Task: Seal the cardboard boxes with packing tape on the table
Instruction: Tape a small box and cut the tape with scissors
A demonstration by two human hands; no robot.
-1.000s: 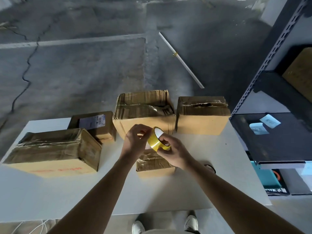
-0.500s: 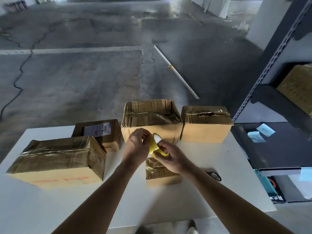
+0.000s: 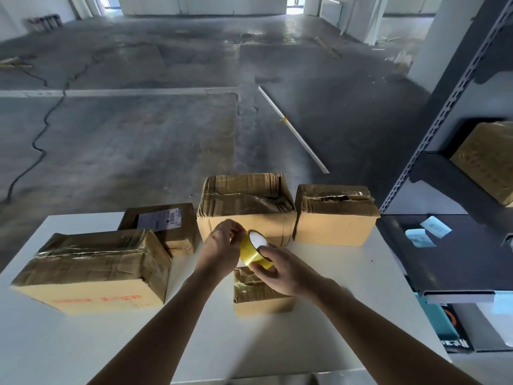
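- Five cardboard boxes (image 3: 247, 201) on white table (image 3: 347, 287); one yellow tape roll (image 3: 251, 254); two hands.
- Right hand (image 3: 280, 270) wraps round the roll, held over the small front box (image 3: 255, 297), clear of the table.
- Left hand (image 3: 222, 247) pinches at the roll's rim.
- Left box (image 3: 94, 270): red print, unreadable. Dark box (image 3: 161, 220): white barcode label, text too small.
- Two blue paper slips (image 3: 419, 238) on dark shelf (image 3: 458, 259), writing illegible.

Yellow tape (image 3: 251, 252) with a white core; tan boxes (image 3: 334, 215) under glossy brown tape; white counter (image 3: 69, 357); grey floor (image 3: 138, 134).
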